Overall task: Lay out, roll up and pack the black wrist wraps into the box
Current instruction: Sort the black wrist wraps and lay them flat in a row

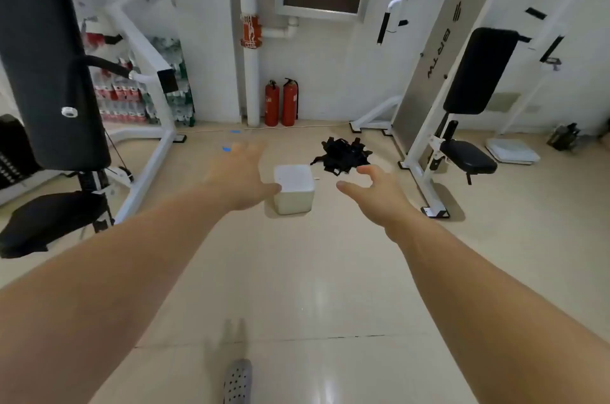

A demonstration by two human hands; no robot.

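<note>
The glossy beige tile floor [313, 271] carries a white, cube-shaped box [294, 189] near its middle. A loose heap of black wrist wraps [343, 152] lies just beyond the box to the right, apart from it. Two red fire extinguishers [280, 103] stand by the far wall. Blue tape marks [227, 149] sit left of the box. White machine frames [425, 172] stand on either side, and a grey perforated clog [237, 382] is at the near edge.

"BRTW" lettering, running sideways, on grey machine panel [439, 53]

Black wrist wraps [343, 154], white box [293, 187], red fire extinguishers [280, 103], beige floor [330, 271] (glossy), grey perforated shoe [237, 382]
</note>
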